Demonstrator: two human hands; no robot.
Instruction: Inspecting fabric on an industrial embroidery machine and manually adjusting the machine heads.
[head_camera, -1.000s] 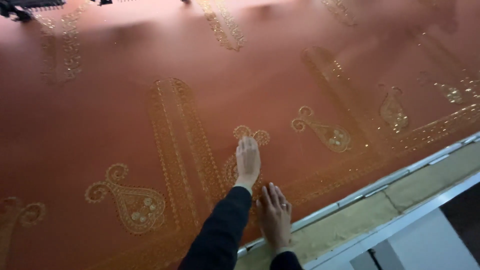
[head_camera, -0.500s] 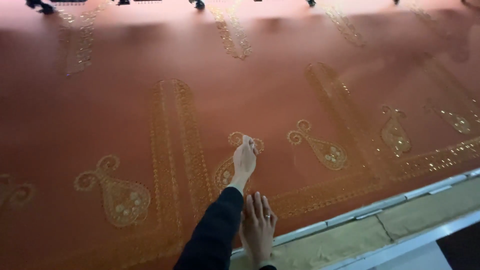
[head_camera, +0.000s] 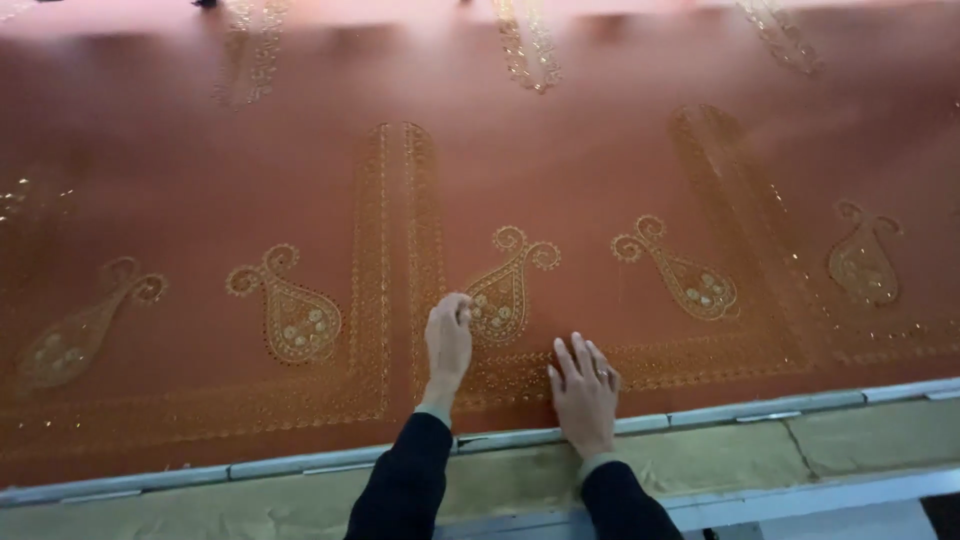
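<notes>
A wide rust-red cloth (head_camera: 600, 170) lies stretched flat over a frame, its near edge running along a pale metal rail (head_camera: 720, 412). Gold beadwork already covers much of it: on the left, two finished teardrop motifs (head_camera: 290, 310) and a tall beaded band (head_camera: 395, 230). Just right of that band, the left hand (head_camera: 448, 340) rests on the cloth with its fingers curled and pinched at the lower left edge of the middle teardrop motif (head_camera: 505, 290); whether it grips a bead or a needle cannot be told. Beside it, the right hand (head_camera: 585, 390) lies flat and slack on the beaded border (head_camera: 700, 360), holding nothing. Further right, more teardrops look complete. Judging by this, the beading seems well advanced, with the work now at the middle motif.
</notes>
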